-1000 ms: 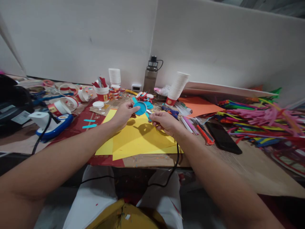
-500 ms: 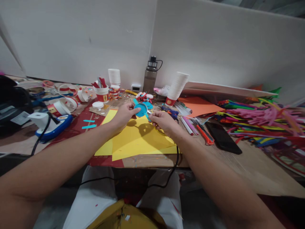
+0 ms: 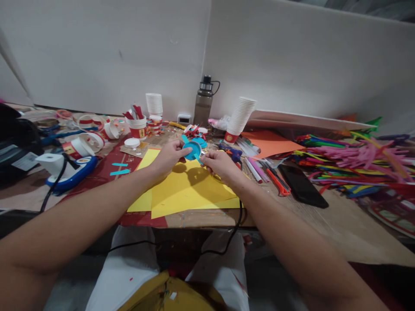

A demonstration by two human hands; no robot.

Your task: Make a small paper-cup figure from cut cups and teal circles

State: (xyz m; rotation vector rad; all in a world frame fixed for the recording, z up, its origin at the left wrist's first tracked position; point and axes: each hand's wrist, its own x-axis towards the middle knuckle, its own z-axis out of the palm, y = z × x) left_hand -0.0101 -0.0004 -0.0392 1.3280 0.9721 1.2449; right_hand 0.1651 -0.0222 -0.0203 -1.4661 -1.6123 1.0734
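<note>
My left hand [image 3: 169, 159] is closed on a shallow round blue piece [image 3: 192, 151], thumb on its face and fingers behind. One blue paper strip [image 3: 185, 139] sticks up from its upper left edge. My right hand [image 3: 222, 166] pinches a second blue strip [image 3: 198, 159] at the lower right of the round piece. A small metallic tip [image 3: 203, 151] shows above my right fingers, and a yellow loop lies under that hand; I cannot tell whether they belong to one tool. Both hands are above yellow paper sheets [image 3: 181, 194].
Two loose blue strips [image 3: 119, 172] lie at left, near a power strip [image 3: 73, 175]. Stacked paper cups [image 3: 240, 119], a water bottle [image 3: 203, 103] and blue discs [image 3: 200, 141] stand or lie behind. At right are markers [image 3: 254, 170], an orange cutter [image 3: 279, 181], a phone [image 3: 304, 185] and pipe cleaners [image 3: 363, 157].
The strip's end at my right fingers has shifted slightly up and inward, over the face of the round blue piece. My left hand keeps its hold, and the view has moved a little.
</note>
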